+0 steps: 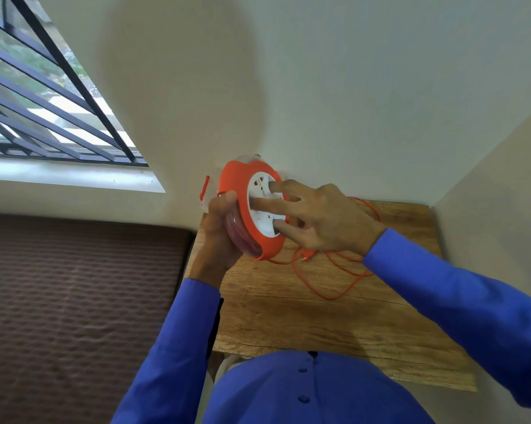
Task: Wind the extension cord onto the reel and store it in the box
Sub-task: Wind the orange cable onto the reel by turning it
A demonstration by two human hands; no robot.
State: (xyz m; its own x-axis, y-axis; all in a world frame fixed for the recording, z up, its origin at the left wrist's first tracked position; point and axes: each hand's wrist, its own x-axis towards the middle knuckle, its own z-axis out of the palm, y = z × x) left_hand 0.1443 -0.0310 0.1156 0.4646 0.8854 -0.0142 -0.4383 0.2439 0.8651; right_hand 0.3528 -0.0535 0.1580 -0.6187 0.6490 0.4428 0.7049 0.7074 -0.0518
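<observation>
Standing on edge above the far part of the table, the reel point(252, 209) is a round orange plastic housing with a white socket face turned toward the right. Its axle runs roughly left to right, so the winding turn has to go around that line. The left hand point(220, 228) clamps the rim from the near-left side, fingers curled over the clear band where wound cord shows pinkish. The right hand point(316, 218) presses spread fingers point(276, 186) into recesses of the white hub, not closed on anything but set against it, and it looks the likelier hand to do the cranking.

Loose cord point(343, 280), thin and orange, lies in slack loops on the table to the right and near side of the reel, so a fair length appears unwound. It seems to feed in from below the housing.

Wood-grain table point(334, 325) is matte and pale brown. No box can be made out with any certainty.
</observation>
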